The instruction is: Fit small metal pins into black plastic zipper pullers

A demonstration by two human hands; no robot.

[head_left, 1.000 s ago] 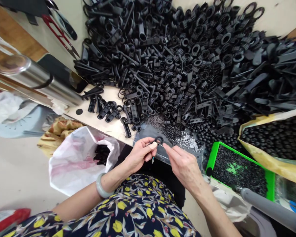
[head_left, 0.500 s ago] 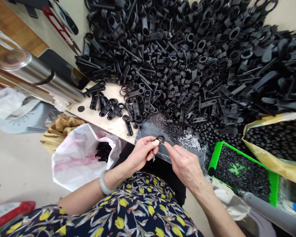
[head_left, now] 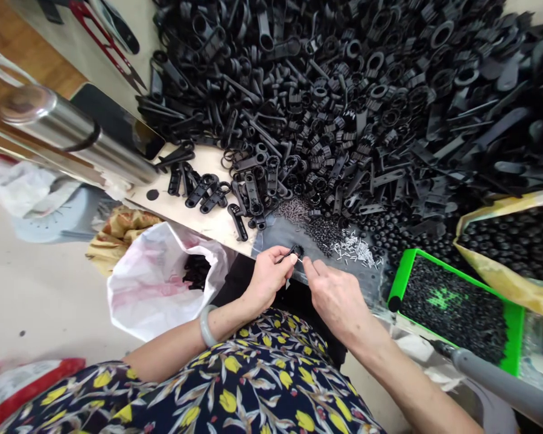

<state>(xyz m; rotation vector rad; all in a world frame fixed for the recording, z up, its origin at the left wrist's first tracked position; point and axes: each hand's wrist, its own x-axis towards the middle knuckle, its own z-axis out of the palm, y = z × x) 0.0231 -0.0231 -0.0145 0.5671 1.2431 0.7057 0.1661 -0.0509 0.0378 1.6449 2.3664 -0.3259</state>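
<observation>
My left hand [head_left: 269, 274] is closed on a small black ring-ended plastic part [head_left: 296, 249], its thumb pressed near the ring. Much of this part is hidden by the fingers. My right hand [head_left: 332, 289] is closed just to the right of it. A thin silver pin [head_left: 300, 260] shows between the right fingertips and the ring. Both hands are above the front edge of a grey mat [head_left: 271, 238]. Loose silver pins [head_left: 359, 250] lie on the mat beyond my right hand, beside tiny dark pieces [head_left: 321, 232].
A large heap of black plastic parts [head_left: 317, 108] covers the table. To the right are a green tray [head_left: 516, 337] of small black pieces and a yellow bag [head_left: 489, 262]. A white bag [head_left: 140, 295] hangs below on the left, near a steel flask [head_left: 76, 126].
The black part has turned in my left fingers, so its ring is tilted and more of its dark body shows. The right fingertips stay close to it. The whole view has shifted slightly.
</observation>
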